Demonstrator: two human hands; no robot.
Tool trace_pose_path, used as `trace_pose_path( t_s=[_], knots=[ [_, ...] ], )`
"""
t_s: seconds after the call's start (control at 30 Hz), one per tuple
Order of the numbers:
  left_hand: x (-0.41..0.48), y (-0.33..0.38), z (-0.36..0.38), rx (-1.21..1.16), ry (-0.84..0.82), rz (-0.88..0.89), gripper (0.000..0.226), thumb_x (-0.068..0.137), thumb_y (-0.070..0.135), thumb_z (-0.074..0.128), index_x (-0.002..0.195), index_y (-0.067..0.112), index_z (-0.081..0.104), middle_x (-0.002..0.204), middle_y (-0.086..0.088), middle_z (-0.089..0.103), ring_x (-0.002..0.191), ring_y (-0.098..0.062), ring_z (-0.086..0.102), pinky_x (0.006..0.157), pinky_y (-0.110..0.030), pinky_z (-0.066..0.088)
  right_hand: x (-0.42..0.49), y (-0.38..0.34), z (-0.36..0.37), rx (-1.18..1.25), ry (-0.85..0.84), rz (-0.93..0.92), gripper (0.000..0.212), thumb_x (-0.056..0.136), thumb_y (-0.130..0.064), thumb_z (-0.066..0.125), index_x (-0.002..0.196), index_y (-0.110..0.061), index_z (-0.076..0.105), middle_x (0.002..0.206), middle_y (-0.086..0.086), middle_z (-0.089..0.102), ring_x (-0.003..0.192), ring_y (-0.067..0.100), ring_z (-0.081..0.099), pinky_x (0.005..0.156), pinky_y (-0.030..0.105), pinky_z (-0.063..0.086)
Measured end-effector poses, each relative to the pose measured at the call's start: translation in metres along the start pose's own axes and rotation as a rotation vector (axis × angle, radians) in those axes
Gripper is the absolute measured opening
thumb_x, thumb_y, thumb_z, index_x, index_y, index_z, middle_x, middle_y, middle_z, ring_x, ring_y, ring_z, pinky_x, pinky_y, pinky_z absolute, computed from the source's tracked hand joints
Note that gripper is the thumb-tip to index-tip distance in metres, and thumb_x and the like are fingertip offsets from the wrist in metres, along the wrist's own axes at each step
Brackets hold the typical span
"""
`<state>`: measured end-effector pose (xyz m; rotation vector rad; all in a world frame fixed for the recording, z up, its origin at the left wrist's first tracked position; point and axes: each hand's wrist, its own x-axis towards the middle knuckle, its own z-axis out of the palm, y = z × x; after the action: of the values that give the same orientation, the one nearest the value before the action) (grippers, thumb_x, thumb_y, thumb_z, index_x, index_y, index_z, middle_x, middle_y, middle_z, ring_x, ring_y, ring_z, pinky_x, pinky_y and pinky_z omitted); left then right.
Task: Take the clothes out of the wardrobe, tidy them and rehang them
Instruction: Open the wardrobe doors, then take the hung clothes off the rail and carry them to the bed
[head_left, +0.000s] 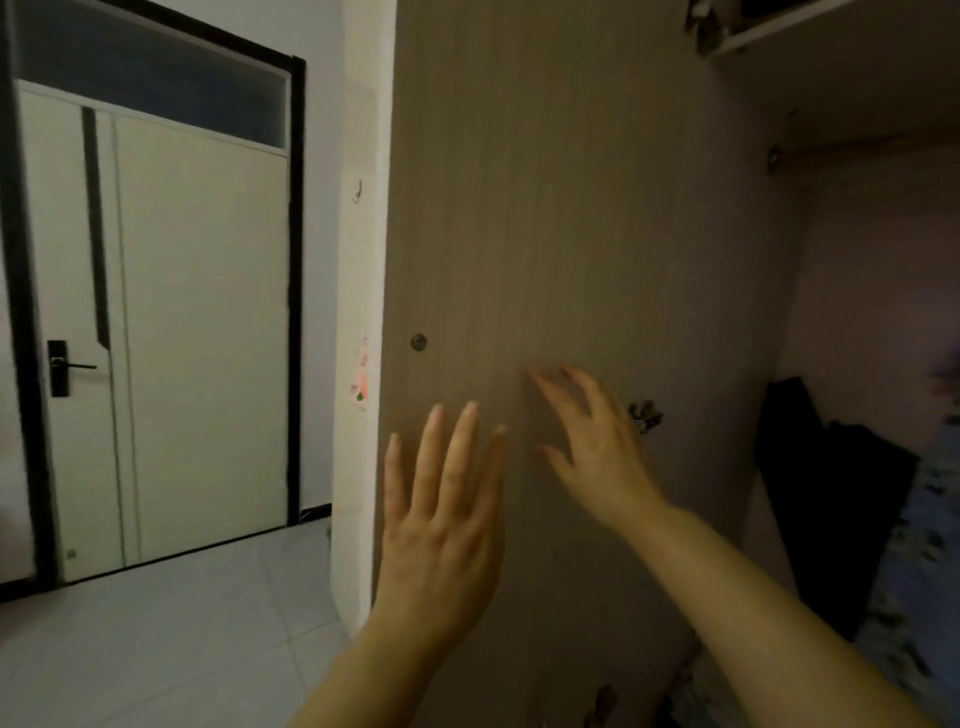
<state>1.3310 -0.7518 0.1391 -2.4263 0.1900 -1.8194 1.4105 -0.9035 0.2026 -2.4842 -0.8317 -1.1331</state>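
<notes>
The wardrobe's brown wooden door (561, 218) stands swung open in front of me, its inner face toward me. My left hand (441, 509) is raised before its lower part with fingers straight and spread, holding nothing. My right hand (597, 447) reaches toward the door beside it, fingers spread and slightly bent, empty; contact with the wood cannot be told. To the right, inside the dim wardrobe, dark clothes (826, 488) lie in a heap next to a blue patterned fabric (919, 582). A bare hanging rail (857, 143) runs across the top.
A small round fitting (418, 342) sits on the wardrobe door, with a metal hinge (644, 415) near my right hand. A white room door (171, 322) with a black frame and handle stands at left beyond a pale tiled floor (156, 623). A white wall strip (361, 291) carries a hook.
</notes>
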Motion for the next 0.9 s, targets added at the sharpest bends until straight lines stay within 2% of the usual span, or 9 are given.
trace_pose_path(
  t_s=[0.1,0.23,0.37,0.43,0.53,0.77,0.83,0.9],
  knots=[
    [0.013,0.032,0.013,-0.138,-0.027,0.015,0.073,0.071,0.026,0.058,0.139,0.014,0.032,0.149,-0.014,0.021,0.14,-0.033,0.013,0.112,-0.054,0.007,-0.017,0.031,-0.02,-0.104,-0.032,0.077,0.064,0.087,-0.026,0.063,0.144,-0.024,0.033,0.148,0.011,0.032,0.133,0.03,0.033,0.111,0.039,0.028],
    [0.038,0.084,0.033,-0.308,-0.057,0.047,0.064,0.074,0.028,0.05,0.134,0.011,0.039,0.142,-0.015,0.036,0.132,-0.033,0.027,0.1,-0.062,0.027,-0.047,0.078,-0.058,-0.228,-0.03,0.192,0.063,0.091,-0.03,0.057,0.147,-0.029,0.026,0.15,0.005,0.027,0.137,0.025,0.025,0.111,0.037,0.025],
    [0.06,0.144,0.053,-0.506,-0.091,0.036,0.064,0.071,0.027,0.066,0.129,0.006,0.052,0.134,-0.02,0.05,0.128,-0.034,0.035,0.099,-0.061,0.031,-0.076,0.123,-0.096,-0.34,-0.056,0.276,0.061,0.095,-0.032,0.051,0.148,-0.03,0.02,0.153,0.001,0.02,0.14,0.022,0.019,0.113,0.038,0.023],
    [0.072,0.175,0.062,-0.572,-0.112,0.044,0.061,0.073,0.03,0.067,0.127,0.005,0.055,0.131,-0.02,0.052,0.125,-0.037,0.044,0.099,-0.061,0.032,-0.086,0.146,-0.114,-0.402,-0.061,0.303,0.06,0.096,-0.032,0.05,0.148,-0.029,0.022,0.153,0.002,0.022,0.139,0.023,0.021,0.112,0.038,0.026],
    [0.093,0.221,0.075,-0.659,-0.143,0.061,0.068,0.063,0.023,0.085,0.122,0.002,0.059,0.126,-0.022,0.056,0.117,-0.042,0.053,0.093,-0.063,0.037,-0.095,0.18,-0.141,-0.472,-0.019,0.328,0.058,0.094,-0.029,0.055,0.146,-0.026,0.029,0.15,0.006,0.03,0.136,0.026,0.029,0.109,0.041,0.03],
    [0.145,0.31,0.111,-0.8,-0.14,0.055,0.064,0.064,0.018,0.083,0.121,0.001,0.059,0.125,-0.021,0.057,0.117,-0.041,0.053,0.093,-0.062,0.037,-0.081,0.26,-0.18,-0.593,0.012,0.224,0.057,0.085,-0.017,0.065,0.138,-0.018,0.046,0.14,0.014,0.045,0.129,0.034,0.042,0.108,0.049,0.034],
    [0.162,0.328,0.123,-0.809,-0.129,0.049,0.063,0.066,0.018,0.082,0.121,0.0,0.059,0.125,-0.021,0.057,0.118,-0.04,0.053,0.094,-0.061,0.037,-0.064,0.28,-0.191,-0.681,0.004,0.188,0.058,0.083,-0.013,0.065,0.137,-0.018,0.047,0.14,0.016,0.045,0.13,0.036,0.041,0.109,0.052,0.029],
    [0.177,0.343,0.135,-0.822,-0.144,0.033,0.062,0.068,0.02,0.081,0.122,0.0,0.058,0.126,-0.021,0.056,0.118,-0.04,0.052,0.095,-0.06,0.036,-0.044,0.299,-0.203,-0.812,-0.077,0.179,0.061,0.088,-0.013,0.056,0.145,-0.022,0.034,0.15,0.014,0.03,0.14,0.035,0.023,0.114,0.053,0.011]
  ],
)
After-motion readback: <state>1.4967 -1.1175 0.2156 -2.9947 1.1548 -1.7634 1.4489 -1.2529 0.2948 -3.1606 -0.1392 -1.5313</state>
